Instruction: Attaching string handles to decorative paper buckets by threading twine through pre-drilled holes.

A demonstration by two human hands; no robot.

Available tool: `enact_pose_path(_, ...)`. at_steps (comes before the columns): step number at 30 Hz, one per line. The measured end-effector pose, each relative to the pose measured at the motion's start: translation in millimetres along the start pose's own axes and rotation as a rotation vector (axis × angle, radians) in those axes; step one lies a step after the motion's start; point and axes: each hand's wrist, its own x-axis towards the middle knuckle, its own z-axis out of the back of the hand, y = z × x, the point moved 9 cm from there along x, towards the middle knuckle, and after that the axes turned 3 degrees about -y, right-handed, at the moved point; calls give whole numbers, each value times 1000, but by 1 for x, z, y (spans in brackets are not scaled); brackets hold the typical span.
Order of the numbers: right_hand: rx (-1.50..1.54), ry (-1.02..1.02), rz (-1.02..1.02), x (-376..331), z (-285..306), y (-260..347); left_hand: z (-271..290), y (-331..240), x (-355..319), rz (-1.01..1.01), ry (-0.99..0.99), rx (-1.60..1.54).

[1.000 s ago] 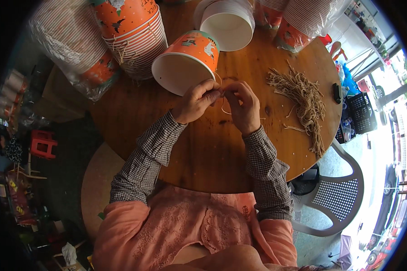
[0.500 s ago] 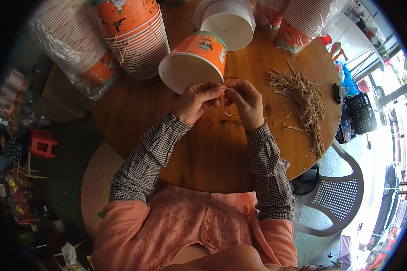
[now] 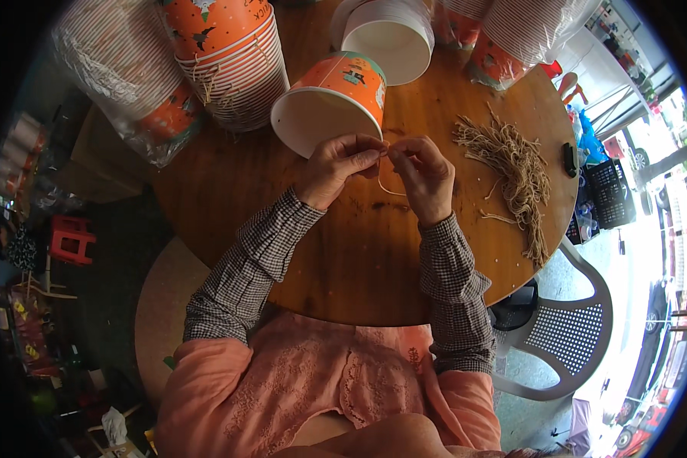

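An orange paper bucket (image 3: 340, 80) with a white inside and a green base lies tilted on the table, its mouth toward me. At the right side of its rim, my left hand (image 3: 342, 164) pinches a thin tan cord (image 3: 390, 190). Close beside it, my right hand (image 3: 427, 174) has thumb and forefinger pressed together by the same cord. A loose length of the cord hangs in a curve between the two hands. Fingers hide the spot where cord and rim meet.
Tan cords (image 3: 515, 179) lie heaped on the round wooden table (image 3: 343, 259) to the right. Stacked orange buckets (image 3: 229, 69) and a plastic-wrapped stack (image 3: 130, 84) stand far left. White tubs (image 3: 389, 49) lie at the back, more wrapped buckets (image 3: 504, 46) far right. A grey chair (image 3: 569, 336) is right.
My right hand has shifted slightly right, drawing a little away from the left. The bucket and left hand have moved slightly right.
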Motion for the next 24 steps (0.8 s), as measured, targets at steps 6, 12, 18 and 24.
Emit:
enact_pose_path(6,289,-89,-211,-2,5,-18,8,-18,-1,-209,-116,224)
enact_pose_path(12,272,-67,-250,-5,1,-24,11,-27,-3,-326,-161,132)
enact_pose_path(18,243,-70,-313,-6,0,-21,22,-26,-4,-366,-234,79)
enact_pose_path(24,276,83,-394,-11,-17,-20,28,-32,-11,-452,-359,104)
